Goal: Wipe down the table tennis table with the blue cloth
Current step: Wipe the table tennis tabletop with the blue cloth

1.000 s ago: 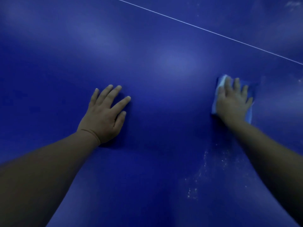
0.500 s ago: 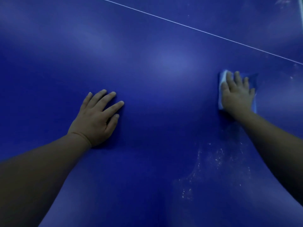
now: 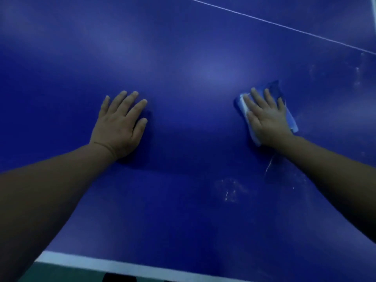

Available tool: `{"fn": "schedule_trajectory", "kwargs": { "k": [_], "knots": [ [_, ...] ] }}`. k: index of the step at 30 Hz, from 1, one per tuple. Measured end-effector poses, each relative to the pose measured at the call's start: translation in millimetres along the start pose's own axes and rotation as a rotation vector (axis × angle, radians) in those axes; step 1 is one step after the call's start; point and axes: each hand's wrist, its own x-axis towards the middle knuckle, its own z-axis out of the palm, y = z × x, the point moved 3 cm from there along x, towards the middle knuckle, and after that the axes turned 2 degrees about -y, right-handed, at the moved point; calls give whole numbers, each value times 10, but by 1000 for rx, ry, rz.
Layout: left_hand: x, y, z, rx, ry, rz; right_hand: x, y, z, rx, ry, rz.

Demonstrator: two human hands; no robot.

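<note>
The right hand [image 3: 266,119] presses flat on the folded blue cloth [image 3: 273,89] on the table tennis table [image 3: 183,58]. The left hand [image 3: 120,125] rests flat, well apart. Whitish smears [image 3: 230,190] lie nearer the white-lined near edge [image 3: 114,264].

Single head-worn view, wide-angle, looks forward and down at table [image 3: 183,58] from its near edge. Close: both forearms reach in from bottom corners. Near white edge line [image 3: 122,265] low, thin centre line [image 3: 284,27] top right.

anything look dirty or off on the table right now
Yes: whitish dusty specks and smears mark the table nearer the person than the blue cloth under the right hand, with fainter streaks toward the far right.
</note>
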Motion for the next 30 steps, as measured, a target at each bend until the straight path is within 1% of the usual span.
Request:
{"fn": "schedule_trajectory", "kwargs": {
  "k": [1, 3, 4, 5, 6, 7, 8, 9, 11, 13, 14, 15, 16, 17, 18, 19, 20, 21, 22, 23, 24, 26, 27, 28, 29, 30],
  "knots": [
    [-168, 9, -13, -21, 8, 8, -131, -172, 47, -21, -3, -112],
    [-559, 14, -47, -53, 22, 11, -636, -594, 199, -75, -22, -471],
    [-753, 4, -37, -65, 27, 0, -960, -765, 303, -88, -64, -649],
    [-950, -11, -15, -75, 32, -21, -1217, -849, 368, -96, -116, -769],
    [-1157, -32, -3, -76, 39, -42, -1318, -846, 360, -103, -147, -834],
    [-1352, -54, 19, -75, 37, -63, -1267, -790, 299, -104, -180, -837],
    [-1525, -84, 46, -72, 29, -88, -1105, -730, 236, -119, -165, -779],
    [-1664, -116, 72, -64, 20, -109, -890, -667, 175, -111, -140, -657],
    [-1841, -153, 131, -51, 15, -139, -423, -490, 70, -42, -111, -298],
    [-1902, -151, 187, -43, 23, -175, -129, -508, 36, 31, -106, -15],
    [-1917, -151, 216, -40, 29, -189, -101, -645, 58, 19, -107, 64],
    [-1925, -152, 245, -41, 36, -196, -150, -835, 109, -31, -102, 75],
    [-1926, -160, 272, -47, 45, -196, -285, -1060, 163, -68, -76, -8],
    [-1927, -174, 292, -53, 52, -194, -507, -1284, 227, -67, -73, -162],
    [-1931, -193, 301, -57, 56, -193, -796, -1479, 295, -54, -89, -376],
    [-1937, -212, 303, -60, 58, -194, -1111, -1586, 363, -53, -128, -610],
    [-1938, -224, 303, -68, 58, -195, -1322, -1576, 384, -69, -183, -792],
    [-1938, -224, 305, -75, 58, -193, -1351, -1479, 342, -93, -242, -887],
    [-1939, -224, 306, -77, 60, -188, -1226, -1333, 285, -123, -241, -882],
    [-1937, -224, 306, -72, 64, -181, -998, -1178, 239, -139, -200, -779],
    [-1936, -224, 304, -65, 68, -175, -730, -1009, 180, -139, -155, -603],
    [-1942, -222, 299, -62, 73, -163, -278, -651, 57, -145, -152, -237],
    [-1942, -227, 298, -63, 76, -157, -164, -564, 17, -104, -150, -110],
    [-1938, -229, 298, -63, 73, -151, -148, -568, -1, -62, -150, -36],
    [-1935, -227, 299, -63, 68, -143, -227, -628, 12, -51, -143, -21],
    [-1930, -226, 298, -65, 63, -137, -380, -719, 62, -77, -126, -70]
  ]
}}
